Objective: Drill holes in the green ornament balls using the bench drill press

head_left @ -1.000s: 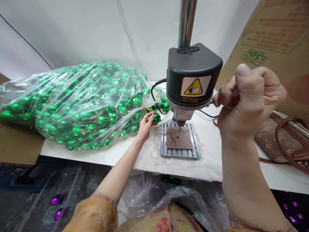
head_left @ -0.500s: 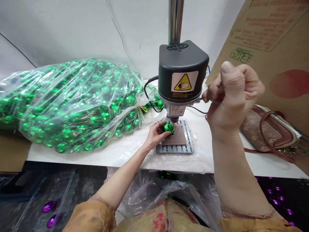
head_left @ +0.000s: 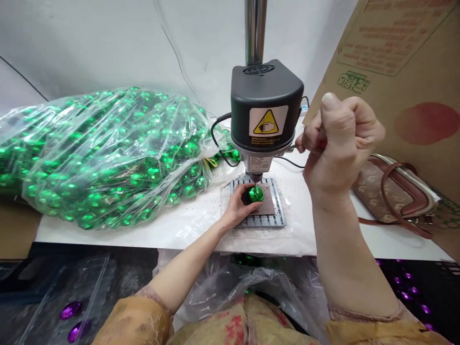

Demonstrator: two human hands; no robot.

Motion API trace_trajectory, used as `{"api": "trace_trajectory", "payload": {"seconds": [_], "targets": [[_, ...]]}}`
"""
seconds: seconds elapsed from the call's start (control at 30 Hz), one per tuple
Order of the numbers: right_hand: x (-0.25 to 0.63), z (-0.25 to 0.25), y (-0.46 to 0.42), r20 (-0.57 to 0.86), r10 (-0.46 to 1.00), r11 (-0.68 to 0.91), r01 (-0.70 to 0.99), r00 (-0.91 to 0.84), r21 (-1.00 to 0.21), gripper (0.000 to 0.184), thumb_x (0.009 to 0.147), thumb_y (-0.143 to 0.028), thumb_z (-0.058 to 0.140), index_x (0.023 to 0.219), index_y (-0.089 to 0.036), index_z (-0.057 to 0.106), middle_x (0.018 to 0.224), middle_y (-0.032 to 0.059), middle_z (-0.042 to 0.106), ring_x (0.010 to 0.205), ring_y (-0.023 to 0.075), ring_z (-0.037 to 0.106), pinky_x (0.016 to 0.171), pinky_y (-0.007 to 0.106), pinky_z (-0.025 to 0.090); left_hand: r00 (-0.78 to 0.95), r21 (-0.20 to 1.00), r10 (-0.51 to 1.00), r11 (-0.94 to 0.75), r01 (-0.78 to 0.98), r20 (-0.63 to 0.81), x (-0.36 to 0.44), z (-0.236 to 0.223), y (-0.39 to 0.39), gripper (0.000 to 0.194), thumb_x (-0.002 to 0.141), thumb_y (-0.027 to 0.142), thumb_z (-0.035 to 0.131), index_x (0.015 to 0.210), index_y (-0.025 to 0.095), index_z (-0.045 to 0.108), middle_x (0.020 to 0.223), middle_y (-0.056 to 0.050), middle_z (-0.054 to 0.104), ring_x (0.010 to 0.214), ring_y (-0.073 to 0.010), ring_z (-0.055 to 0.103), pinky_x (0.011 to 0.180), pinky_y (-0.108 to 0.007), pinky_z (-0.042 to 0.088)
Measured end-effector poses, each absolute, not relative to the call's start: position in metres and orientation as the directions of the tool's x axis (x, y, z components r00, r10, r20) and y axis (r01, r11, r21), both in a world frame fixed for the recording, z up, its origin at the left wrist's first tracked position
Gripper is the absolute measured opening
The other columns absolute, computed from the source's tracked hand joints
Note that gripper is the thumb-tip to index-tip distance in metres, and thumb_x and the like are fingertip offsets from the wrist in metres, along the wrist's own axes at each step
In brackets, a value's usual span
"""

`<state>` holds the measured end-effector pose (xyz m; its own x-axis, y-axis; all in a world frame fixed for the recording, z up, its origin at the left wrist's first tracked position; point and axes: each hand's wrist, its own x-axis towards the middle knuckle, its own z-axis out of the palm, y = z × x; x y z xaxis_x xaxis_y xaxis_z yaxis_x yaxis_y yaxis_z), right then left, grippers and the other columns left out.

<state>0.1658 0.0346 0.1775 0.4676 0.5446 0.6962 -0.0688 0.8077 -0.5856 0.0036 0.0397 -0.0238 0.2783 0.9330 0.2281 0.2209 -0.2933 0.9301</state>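
My left hand [head_left: 239, 208] holds a shiny green faceted ball [head_left: 256, 194] on the brown plate [head_left: 268, 206] of a small bench drill, right under the drill bit. The drill's dark grey head [head_left: 265, 108] carries a yellow warning sticker and rides on a steel column [head_left: 255, 31]. Beside the head, my right hand [head_left: 339, 146] is raised and closed in a fist around the drill's thin lever. Dark chips lie scattered on the plate and on the white table [head_left: 194, 225].
A big clear bag full of green balls [head_left: 104, 153] fills the table's left side. A cardboard sheet [head_left: 402, 72] leans at the right, with a brown handbag [head_left: 395, 191] below it. Plastic bags [head_left: 247, 287] hang under the table edge. Purple pieces [head_left: 70, 311] lie lower left.
My left hand brought a green ball from the bag's mouth to the drill plate and now holds it under the bit. My right fist stayed on the lever.
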Motion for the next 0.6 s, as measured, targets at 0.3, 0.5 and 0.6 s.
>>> {"api": "trace_trajectory", "payload": {"seconds": [0.3,0.5,0.6], "targets": [[0.16,0.153,0.025,0.772,0.402,0.888,-0.003,0.493,-0.46,0.042,0.085,-0.017,0.059,0.055,-0.019,0.03,0.043,-0.0087,0.029,0.037,0.0031,0.029,0.041,0.025,0.028,0.269,0.943,0.937,-0.276,0.186,0.222,0.003,-0.03,0.04,0.063,0.075,0.043,0.085,0.128,0.021,0.058,0.124,-0.011,0.065,0.117,-0.028,0.063,0.104,-0.045,0.05],[0.161,0.144,0.023,0.818,0.354,0.914,0.019,0.453,-0.405,0.042,0.085,-0.016,0.056,0.057,-0.018,0.025,0.044,-0.0076,0.022,0.037,0.0037,0.026,0.04,0.025,0.025,0.283,0.941,0.929,-0.293,0.169,0.238,0.003,-0.031,0.039,0.062,0.076,0.043,0.085,0.127,0.022,0.058,0.123,-0.01,0.065,0.116,-0.0276,0.063,0.101,-0.043,0.053],[0.162,0.141,0.022,0.825,0.352,0.91,0.043,0.442,-0.412,0.043,0.084,-0.017,0.056,0.057,-0.018,0.023,0.044,-0.0069,0.022,0.038,0.0044,0.025,0.041,0.026,0.026,0.285,0.936,0.926,-0.304,0.176,0.247,0.002,-0.029,0.038,0.062,0.076,0.042,0.085,0.128,0.021,0.057,0.122,-0.01,0.065,0.117,-0.0277,0.062,0.105,-0.045,0.05]]}}
